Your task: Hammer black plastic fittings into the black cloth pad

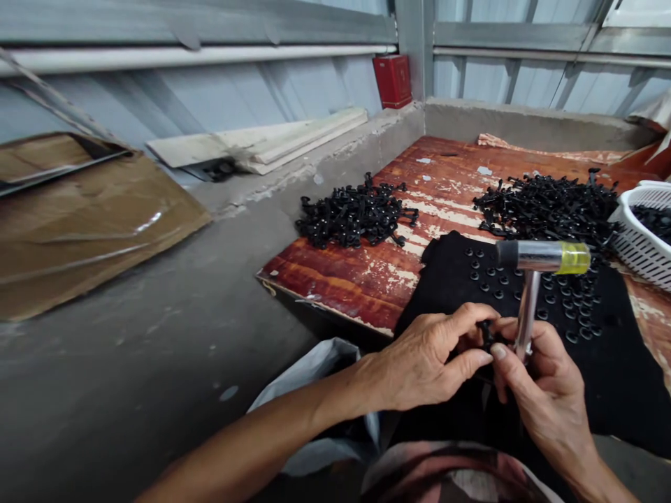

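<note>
My left hand (430, 356) pinches a small black knobbed part (487, 334) between thumb and fingers. The thumb and fingertips of my right hand (545, 384) meet it at the same part. A two-faced mallet (542, 257) stands upright out of my right hand, its metal handle held among the fingers. One face of its head is black, the other clear yellow. Below and behind the hands lies a black cloth (613, 377), with several small round black rings (550, 299) laid out on it. The lower end of the handle is hidden by my fingers.
Piles of black parts lie on the worn red board, one on the left (356, 213) and one on the right (550, 206). A white basket (642, 241) stands at the right edge. Cardboard (99, 230) leans at left; a pale bag (309, 377) hangs below the board.
</note>
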`<state>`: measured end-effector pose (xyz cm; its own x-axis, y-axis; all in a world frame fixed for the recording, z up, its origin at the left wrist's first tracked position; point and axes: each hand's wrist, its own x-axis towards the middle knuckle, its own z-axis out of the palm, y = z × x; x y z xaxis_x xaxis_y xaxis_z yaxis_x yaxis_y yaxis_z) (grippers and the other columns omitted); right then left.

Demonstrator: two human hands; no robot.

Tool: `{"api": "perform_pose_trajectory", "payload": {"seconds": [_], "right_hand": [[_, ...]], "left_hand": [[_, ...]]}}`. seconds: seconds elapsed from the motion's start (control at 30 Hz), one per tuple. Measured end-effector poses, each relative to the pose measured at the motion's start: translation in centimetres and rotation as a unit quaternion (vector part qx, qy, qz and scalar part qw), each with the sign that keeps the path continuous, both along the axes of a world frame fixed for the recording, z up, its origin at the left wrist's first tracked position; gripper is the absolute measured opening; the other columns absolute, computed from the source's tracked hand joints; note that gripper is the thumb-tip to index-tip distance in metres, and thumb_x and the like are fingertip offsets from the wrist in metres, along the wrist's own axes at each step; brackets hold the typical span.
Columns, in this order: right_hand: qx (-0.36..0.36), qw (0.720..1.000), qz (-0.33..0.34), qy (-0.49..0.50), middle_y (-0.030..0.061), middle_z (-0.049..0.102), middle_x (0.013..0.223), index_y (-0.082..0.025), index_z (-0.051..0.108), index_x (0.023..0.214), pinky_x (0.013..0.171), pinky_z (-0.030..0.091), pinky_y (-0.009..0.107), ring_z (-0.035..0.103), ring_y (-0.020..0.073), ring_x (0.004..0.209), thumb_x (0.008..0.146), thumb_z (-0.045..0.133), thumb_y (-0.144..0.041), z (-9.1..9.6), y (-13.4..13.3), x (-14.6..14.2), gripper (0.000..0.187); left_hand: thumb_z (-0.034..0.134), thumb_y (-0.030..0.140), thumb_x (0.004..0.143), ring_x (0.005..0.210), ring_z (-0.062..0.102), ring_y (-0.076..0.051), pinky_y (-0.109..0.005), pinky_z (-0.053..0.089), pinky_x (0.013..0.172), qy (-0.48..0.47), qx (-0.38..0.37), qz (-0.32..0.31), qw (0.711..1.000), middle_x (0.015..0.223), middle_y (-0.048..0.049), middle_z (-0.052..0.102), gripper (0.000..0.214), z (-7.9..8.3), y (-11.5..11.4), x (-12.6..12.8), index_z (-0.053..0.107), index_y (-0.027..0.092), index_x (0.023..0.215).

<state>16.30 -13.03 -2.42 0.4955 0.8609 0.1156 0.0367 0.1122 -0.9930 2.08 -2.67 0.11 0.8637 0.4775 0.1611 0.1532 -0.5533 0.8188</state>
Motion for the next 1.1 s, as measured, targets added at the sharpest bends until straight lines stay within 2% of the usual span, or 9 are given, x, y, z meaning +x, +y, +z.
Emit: {"api": "perform_pose_trajectory", "payload": {"seconds": [0.17,0.37,0.5,0.6,0.67,0.8,0.87,1.0,1.1], "right_hand": [[-0.001,1.000,-0.015,0.005,-0.0002,0.064,0.087,-0.024,0.060,0.093,0.038,0.044,0.018,0.047,0.0063,0.046,0.086,0.070,-0.030,-0.9,-0.9,-0.5,0.014],[0.003,1.000,-0.028,0.005,0.0007,0.065,0.086,-0.024,0.061,0.093,0.038,0.044,0.019,0.048,0.0074,0.047,0.084,0.072,-0.030,-1.0,-1.3,-0.6,0.015],[-0.001,1.000,-0.016,0.019,-0.0002,0.065,0.081,-0.024,0.062,0.091,0.037,0.046,0.021,0.050,0.0083,0.044,0.081,0.074,-0.032,-1.1,-1.4,-0.6,0.018],[-0.013,0.999,-0.027,0.036,-0.0017,0.063,0.081,-0.025,0.061,0.094,0.037,0.044,0.019,0.049,0.0074,0.045,0.083,0.074,-0.032,-1.2,-1.5,-1.1,0.018],[-0.023,0.998,-0.033,0.048,-0.0020,0.063,0.081,-0.025,0.061,0.094,0.038,0.043,0.019,0.047,0.0069,0.046,0.084,0.073,-0.032,-1.2,-1.5,-1.5,0.018],[-0.037,0.997,-0.021,0.065,-0.0060,0.054,0.062,-0.024,0.062,0.096,0.036,0.042,0.019,0.047,0.0086,0.043,0.086,0.070,-0.037,-1.3,-1.4,-1.4,0.018],[-0.037,0.996,-0.017,0.075,-0.0044,0.058,0.065,-0.023,0.062,0.096,0.035,0.042,0.019,0.050,0.0093,0.044,0.086,0.069,-0.038,-1.5,-1.5,-1.0,0.020],[-0.030,0.988,-0.059,0.139,0.0003,0.066,0.091,-0.024,0.060,0.094,0.033,0.041,0.019,0.050,0.0073,0.046,0.082,0.074,-0.039,-1.7,-2.1,-0.6,0.024],[-0.048,0.978,-0.102,0.175,-0.0021,0.063,0.086,-0.024,0.060,0.092,0.033,0.039,0.017,0.045,0.0056,0.046,0.081,0.074,-0.039,-1.4,-2.6,-0.9,0.024]], "left_hand": [[0.054,0.022,0.090,0.086,0.068,-0.014,-0.025,0.052,0.078,-0.038,0.114,0.078,0.990,0.095,-0.0006,0.070,0.031,-0.5,-1.7,-0.1,0.050,0.021,0.121],[0.053,0.018,0.090,0.078,0.070,-0.014,-0.024,0.053,0.071,-0.049,0.221,0.105,0.968,0.090,0.0004,0.070,0.029,-0.5,-2.8,-0.4,0.046,0.021,0.118],[0.049,0.015,0.091,0.077,0.070,-0.016,-0.027,0.053,0.069,-0.050,0.288,0.115,0.949,0.091,-0.0023,0.071,0.028,-0.5,-3.3,-0.7,0.043,0.020,0.118],[0.047,0.014,0.091,0.075,0.069,-0.016,-0.028,0.052,0.068,-0.034,0.297,0.119,0.947,0.088,-0.0021,0.070,0.026,-0.4,-3.8,-0.9,0.043,0.020,0.116],[0.046,0.014,0.092,0.073,0.068,-0.016,-0.027,0.050,0.066,-0.015,0.255,0.127,0.958,0.087,-0.0014,0.070,0.026,-0.2,-3.9,-0.9,0.043,0.021,0.116],[0.048,0.017,0.089,0.071,0.064,-0.013,-0.025,0.047,0.064,0.015,0.081,0.144,0.986,0.083,0.0001,0.067,0.025,0.8,-2.4,-0.4,0.045,0.020,0.113],[0.050,0.017,0.085,0.065,0.059,-0.011,-0.024,0.045,0.063,0.007,0.011,0.158,0.987,0.075,0.0028,0.061,0.020,1.2,-0.3,0.3,0.046,0.020,0.105],[0.055,0.014,0.078,0.053,0.047,-0.008,-0.021,0.038,0.054,-0.012,-0.117,0.170,0.978,0.062,0.0081,0.052,0.017,1.0,4.7,2.1,0.044,0.019,0.090],[0.058,0.013,0.077,0.047,0.042,-0.006,-0.019,0.031,0.048,-0.017,-0.185,0.175,0.967,0.057,0.0090,0.053,0.018,0.2,7.3,3.3,0.043,0.019,0.085]]}}
